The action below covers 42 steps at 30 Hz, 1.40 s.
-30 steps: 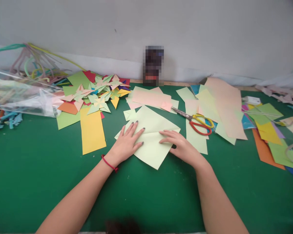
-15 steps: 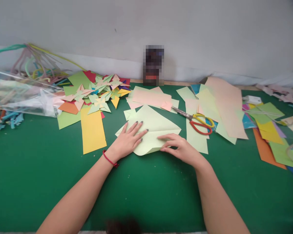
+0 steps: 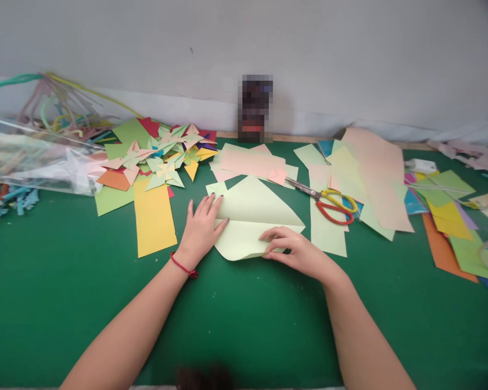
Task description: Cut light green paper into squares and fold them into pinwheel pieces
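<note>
A pale green sheet of paper (image 3: 252, 203) lies turned like a diamond on the green table, with a straight crease across its middle. Its near edge is lifted and curls upward. My left hand (image 3: 201, 225), a red cord at the wrist, rests over the sheet's left side with fingers stretched out, covering that corner. At the near right edge my right hand (image 3: 293, 249) has the sheet between thumb and fingers. Just behind my left fingertips lies a small folded green paper piece (image 3: 216, 188).
Scissors (image 3: 327, 203) with red and yellow handles lie on paper strips at the right. Folded paper stars (image 3: 166, 173) and a yellow sheet (image 3: 155, 219) are on the left, beside a clear plastic bag (image 3: 65, 168). A blurred upright object (image 3: 255, 108) leans against the wall.
My left hand has slid left, from the sheet's middle to its left side. The sheet has shifted slightly right, and my right hand stays at its near edge.
</note>
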### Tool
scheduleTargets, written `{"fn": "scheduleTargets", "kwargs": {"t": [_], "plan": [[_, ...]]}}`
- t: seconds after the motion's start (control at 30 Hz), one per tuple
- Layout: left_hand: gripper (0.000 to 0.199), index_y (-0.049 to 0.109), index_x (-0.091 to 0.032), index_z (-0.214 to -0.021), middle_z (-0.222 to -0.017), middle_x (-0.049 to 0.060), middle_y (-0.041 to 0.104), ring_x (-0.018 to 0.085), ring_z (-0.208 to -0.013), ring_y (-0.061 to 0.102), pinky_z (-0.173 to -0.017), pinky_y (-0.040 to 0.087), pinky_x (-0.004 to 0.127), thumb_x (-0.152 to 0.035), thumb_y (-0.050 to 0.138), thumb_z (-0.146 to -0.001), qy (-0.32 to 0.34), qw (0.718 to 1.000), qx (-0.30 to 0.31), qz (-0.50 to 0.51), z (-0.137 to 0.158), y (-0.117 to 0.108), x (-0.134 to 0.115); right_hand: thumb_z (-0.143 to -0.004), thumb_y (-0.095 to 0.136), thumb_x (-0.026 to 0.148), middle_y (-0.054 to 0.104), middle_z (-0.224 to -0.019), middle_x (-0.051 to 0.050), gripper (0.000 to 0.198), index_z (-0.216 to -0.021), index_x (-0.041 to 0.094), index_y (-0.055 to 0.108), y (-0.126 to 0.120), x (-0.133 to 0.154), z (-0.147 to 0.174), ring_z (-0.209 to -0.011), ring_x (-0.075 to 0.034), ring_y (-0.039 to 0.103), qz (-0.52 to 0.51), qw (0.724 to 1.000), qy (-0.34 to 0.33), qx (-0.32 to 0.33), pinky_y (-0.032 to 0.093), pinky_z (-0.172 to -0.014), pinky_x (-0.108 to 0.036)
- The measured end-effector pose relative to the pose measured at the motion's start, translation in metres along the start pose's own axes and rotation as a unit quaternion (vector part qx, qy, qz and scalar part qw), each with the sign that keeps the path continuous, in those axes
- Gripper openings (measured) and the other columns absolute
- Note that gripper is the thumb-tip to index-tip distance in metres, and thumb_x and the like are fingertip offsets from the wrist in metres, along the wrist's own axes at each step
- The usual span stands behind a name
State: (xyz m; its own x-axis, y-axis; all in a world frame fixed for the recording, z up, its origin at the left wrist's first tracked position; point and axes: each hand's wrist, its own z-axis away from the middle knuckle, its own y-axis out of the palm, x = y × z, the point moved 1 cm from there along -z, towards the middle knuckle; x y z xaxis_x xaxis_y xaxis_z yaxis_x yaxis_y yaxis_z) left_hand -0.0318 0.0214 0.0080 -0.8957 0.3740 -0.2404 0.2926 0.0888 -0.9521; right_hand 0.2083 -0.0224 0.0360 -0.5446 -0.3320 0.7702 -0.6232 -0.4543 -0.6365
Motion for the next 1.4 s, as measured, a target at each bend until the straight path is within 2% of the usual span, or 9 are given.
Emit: {"fn": "scheduleTargets", "kwargs": {"t": [0.17, 0.33, 0.47, 0.57, 0.73, 0.93, 1.13, 1.4], "plan": [[0.044, 0.038, -0.021, -0.130, -0.127, 0.010, 0.051, 0.022, -0.122, 0.044, -0.109, 0.018, 0.050, -0.022, 0.043, -0.087, 0.002, 0.998, -0.042, 0.055, -0.001, -0.005, 0.000, -0.083, 0.055, 0.030, 0.059, -0.110, -0.005, 0.014, -0.078, 0.023, 0.067, 0.000, 0.000, 0.000, -0.098, -0.019, 0.057, -0.003, 1.000, 0.014, -0.001, 0.048, -0.080, -0.033], [0.042, 0.041, -0.025, -0.128, -0.128, 0.008, 0.050, 0.020, -0.121, 0.044, -0.109, 0.020, 0.049, -0.016, 0.039, -0.087, 0.007, 0.996, -0.060, 0.063, -0.001, -0.006, 0.000, -0.085, 0.052, 0.031, 0.061, -0.105, -0.004, 0.017, -0.076, 0.023, 0.065, 0.000, -0.002, -0.001, -0.097, -0.018, 0.057, -0.007, 1.000, 0.011, -0.018, 0.046, -0.083, -0.033], [0.037, 0.049, -0.025, -0.122, -0.136, 0.009, 0.043, 0.022, -0.127, 0.039, -0.108, 0.022, 0.052, -0.015, 0.039, -0.087, 0.017, 0.998, -0.045, 0.046, 0.000, -0.004, -0.001, -0.086, 0.050, 0.032, 0.063, -0.095, -0.003, 0.017, -0.079, 0.023, 0.062, -0.002, -0.006, -0.002, -0.085, -0.016, 0.059, 0.003, 0.999, 0.029, -0.042, 0.047, -0.076, -0.029], [0.036, 0.051, -0.024, -0.121, -0.143, 0.009, 0.035, 0.023, -0.131, 0.032, -0.108, 0.022, 0.052, -0.016, 0.038, -0.089, 0.056, 0.998, -0.021, 0.036, 0.001, -0.005, -0.005, -0.087, 0.050, 0.033, 0.063, -0.089, -0.003, 0.017, -0.080, 0.022, 0.062, -0.004, -0.008, -0.003, -0.079, -0.016, 0.059, 0.008, 0.998, 0.037, -0.050, 0.047, -0.072, -0.029], [0.038, 0.047, -0.022, -0.127, -0.147, 0.008, 0.026, 0.026, -0.137, 0.019, -0.110, 0.010, 0.055, -0.020, 0.040, -0.090, 0.105, 0.994, -0.006, -0.003, 0.002, -0.006, -0.013, -0.087, 0.049, 0.033, 0.063, -0.089, -0.004, 0.019, -0.080, 0.022, 0.061, -0.004, -0.008, -0.003, -0.079, -0.016, 0.059, 0.021, 0.998, 0.034, -0.046, 0.046, -0.073, -0.029], [0.041, 0.039, -0.025, -0.133, -0.146, 0.004, 0.030, 0.024, -0.135, 0.023, -0.108, 0.019, 0.051, -0.029, 0.035, -0.093, 0.197, 0.975, 0.096, 0.023, 0.002, 0.002, -0.010, -0.088, 0.048, 0.032, 0.061, -0.089, -0.004, 0.018, -0.080, 0.021, 0.060, -0.004, -0.008, -0.003, -0.082, -0.016, 0.058, 0.034, 0.998, 0.029, -0.046, 0.045, -0.076, -0.029], [0.049, 0.027, -0.026, -0.140, -0.148, 0.004, 0.024, 0.025, -0.134, 0.026, -0.108, 0.017, 0.052, -0.028, 0.034, -0.092, 0.184, 0.975, 0.122, 0.014, 0.002, 0.005, -0.008, -0.089, 0.046, 0.031, 0.059, -0.083, -0.004, 0.019, -0.078, 0.020, 0.058, -0.001, -0.009, -0.004, -0.078, -0.016, 0.056, 0.049, 0.996, 0.032, -0.065, 0.044, -0.072, -0.029], [0.050, 0.028, -0.025, -0.140, -0.149, 0.006, 0.020, 0.024, -0.136, 0.023, -0.109, 0.015, 0.051, -0.029, 0.035, -0.090, 0.172, 0.977, 0.125, -0.005, 0.003, 0.006, -0.007, -0.091, 0.041, 0.031, 0.053, -0.074, -0.003, 0.025, -0.071, 0.020, 0.050, 0.003, -0.007, -0.006, -0.073, -0.015, 0.052, 0.088, 0.990, 0.050, -0.098, 0.041, -0.069, -0.028]]}}
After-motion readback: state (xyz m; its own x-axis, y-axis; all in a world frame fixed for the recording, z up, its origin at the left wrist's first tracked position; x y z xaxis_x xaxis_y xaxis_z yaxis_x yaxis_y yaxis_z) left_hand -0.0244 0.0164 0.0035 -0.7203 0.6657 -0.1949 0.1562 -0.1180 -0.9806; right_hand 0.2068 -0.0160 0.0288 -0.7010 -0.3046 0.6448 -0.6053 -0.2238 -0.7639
